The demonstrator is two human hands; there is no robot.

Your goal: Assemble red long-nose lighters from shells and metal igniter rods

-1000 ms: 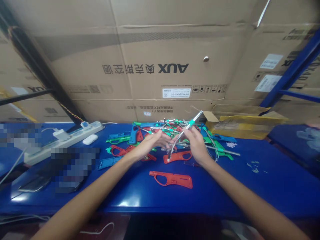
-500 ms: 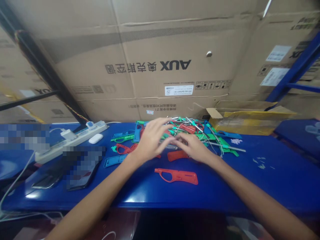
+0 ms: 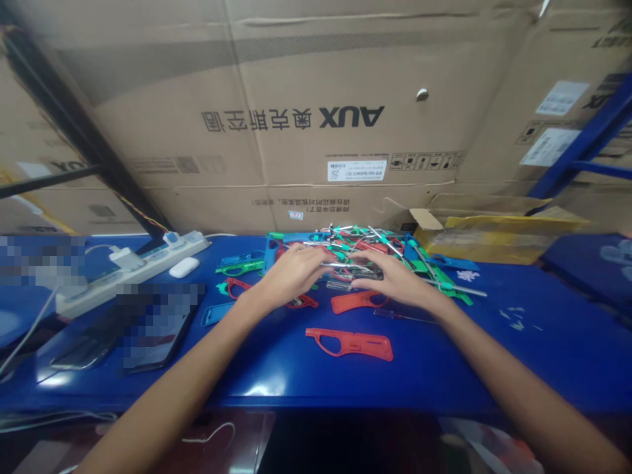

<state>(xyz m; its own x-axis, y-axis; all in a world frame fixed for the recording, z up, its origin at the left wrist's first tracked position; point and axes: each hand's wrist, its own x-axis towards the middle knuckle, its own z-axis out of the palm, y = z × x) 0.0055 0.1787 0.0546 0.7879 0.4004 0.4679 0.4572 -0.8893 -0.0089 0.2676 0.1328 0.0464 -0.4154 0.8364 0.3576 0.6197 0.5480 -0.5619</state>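
My left hand (image 3: 297, 275) is over the near side of the parts pile, fingers curled and closed on a thin metal tube (image 3: 338, 264) that points right. My right hand (image 3: 392, 275) faces it, thumb and fingers apart, with no held thing visible; wires and metal parts lie behind its fingers. Below the hands lies a red lighter casing half (image 3: 365, 344), flat, its trigger loop to the left. Another red casing half (image 3: 353, 302) lies just under my right hand. A screwdriver (image 3: 395, 315) is partly hidden by my right wrist.
The pile of green, blue and red lighter parts (image 3: 424, 266) backs onto a large cardboard box (image 3: 296, 79). A power strip (image 3: 148, 270), a white earbud case (image 3: 184, 266) and two phones (image 3: 165, 336) are at left. A yellow-taped carton (image 3: 494, 237) stands at right.
My hands have drawn apart from where their fingertips met. The left has lowered with the tube showing at its fingers; the right has opened. The screwdriver now shows.
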